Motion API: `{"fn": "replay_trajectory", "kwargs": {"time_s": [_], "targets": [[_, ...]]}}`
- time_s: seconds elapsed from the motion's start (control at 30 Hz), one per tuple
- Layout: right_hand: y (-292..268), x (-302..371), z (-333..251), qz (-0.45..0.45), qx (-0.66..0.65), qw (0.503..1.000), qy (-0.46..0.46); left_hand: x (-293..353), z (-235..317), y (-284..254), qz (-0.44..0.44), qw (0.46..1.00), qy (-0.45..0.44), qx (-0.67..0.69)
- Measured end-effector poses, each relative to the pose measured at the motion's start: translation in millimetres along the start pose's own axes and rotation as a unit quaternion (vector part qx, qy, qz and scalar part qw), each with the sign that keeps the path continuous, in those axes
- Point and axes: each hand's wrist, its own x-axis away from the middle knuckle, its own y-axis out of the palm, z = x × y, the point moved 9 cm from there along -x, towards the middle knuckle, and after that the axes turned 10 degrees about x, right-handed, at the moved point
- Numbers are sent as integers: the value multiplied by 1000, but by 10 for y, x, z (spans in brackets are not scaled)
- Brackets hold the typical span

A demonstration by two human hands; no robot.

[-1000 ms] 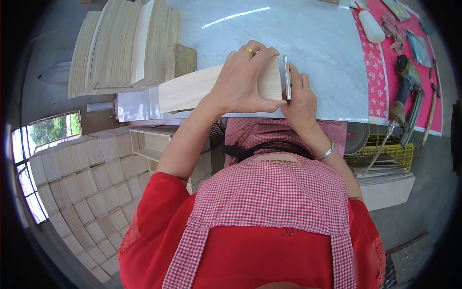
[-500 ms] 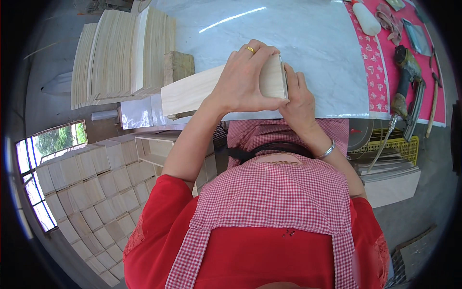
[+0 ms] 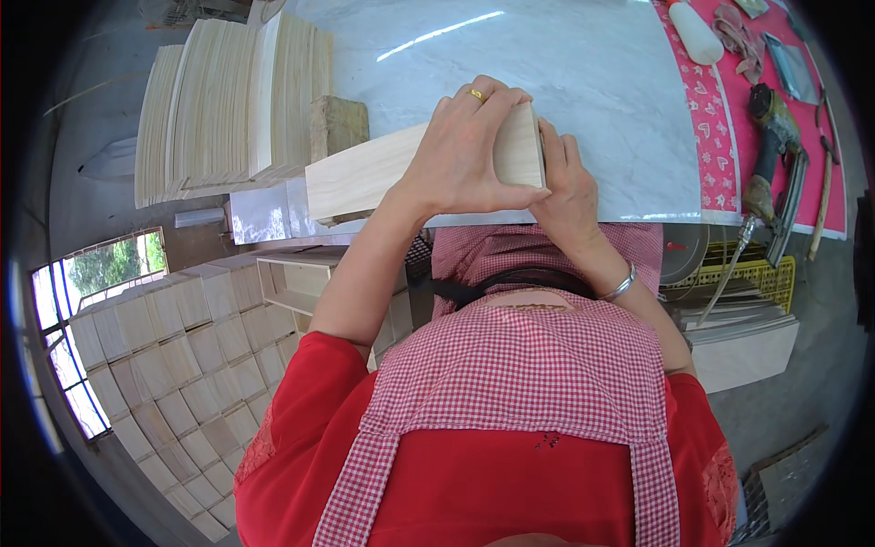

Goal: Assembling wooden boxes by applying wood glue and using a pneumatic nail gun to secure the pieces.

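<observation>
The long, flat-topped piece of pale wood was at the near edge of the shiny, pale blue-grey bench. Its left end was close to a rough brown wooden block. The wood looked stiff and dry, and likely light enough for 1 hand to lift. It did not look slippery, but its thin corners might chip if bumped. A good place to hold it seemed to be across the right end, thumb near and fingers far. The bare left hand held it just like that, spread wide over the top. The bare right hand had its fingers up against the right end. Some were hidden, so I could not tell if it gripped or only pushed.

The bench was smooth. At the far left stood a big stack of thin, pale wooden boards. On the right, a pink patterned cloth held a white plastic bottle and a dark metal power tool. Near left, pale wooden boxes were piled in rows by a bright window. A yellow plastic basket was on the right.
</observation>
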Motion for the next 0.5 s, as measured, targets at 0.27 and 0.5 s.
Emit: {"fn": "replay_trajectory", "kwargs": {"time_s": [0.27,0.5], "targets": [[-21,-3,-12,2,-3,1000,-6,13,-20,20,-4,1000,-3,2],[-19,-3,-8,-7,-21,1000,-3,12,6,28,0,1000,11,-9]]}}
